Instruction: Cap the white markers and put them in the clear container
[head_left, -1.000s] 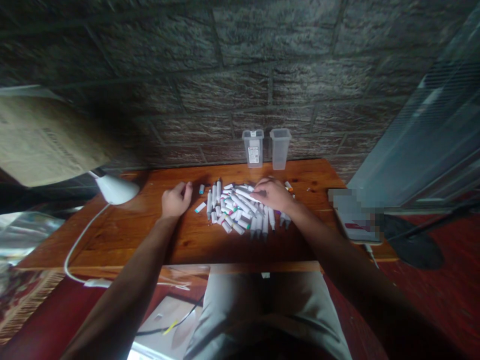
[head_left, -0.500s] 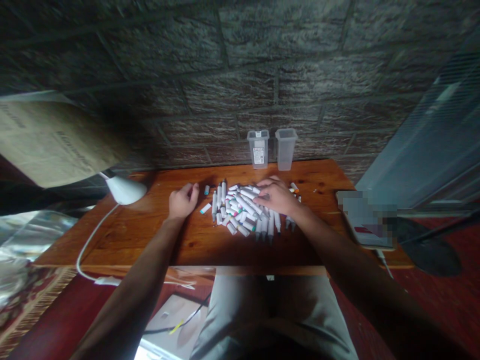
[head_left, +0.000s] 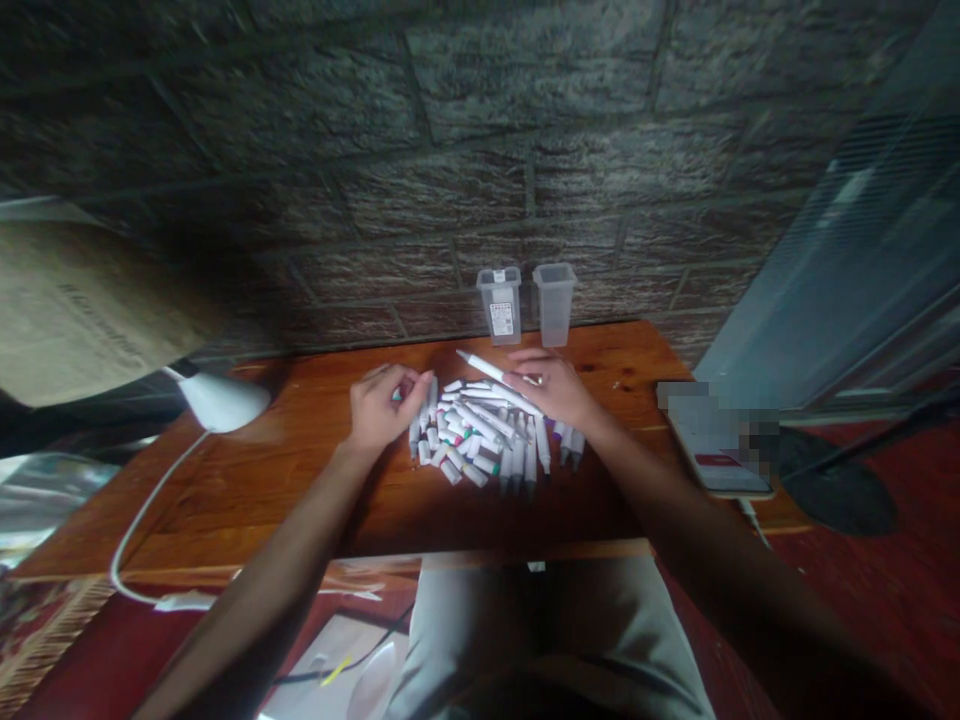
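My right hand (head_left: 553, 388) grips a white marker (head_left: 481, 364) between thumb and fingers, its bare grey end pointing up and left. Under and beside this hand lies a pile of white markers and loose caps with coloured ends. My left hand (head_left: 384, 405) is at the pile's left edge, fingers curled round a small marker cap (head_left: 397, 395) whose teal end shows; the rest of it is hidden. Several grey-ended markers (head_left: 517, 460) lie side by side at the pile's front. Loose caps (head_left: 454, 465) lie at its lower left.
Two clear plastic containers (head_left: 500, 310) stand at the back of the wooden table (head_left: 285, 480) against the brick wall. A white lamp (head_left: 225, 400) with its cord is at the left. A phone or tablet (head_left: 724, 450) lies at the right edge.
My right hand has lifted a marker off the pile. My left hand has moved right to the pile's left edge and closed round a cap. The view has shifted slightly.
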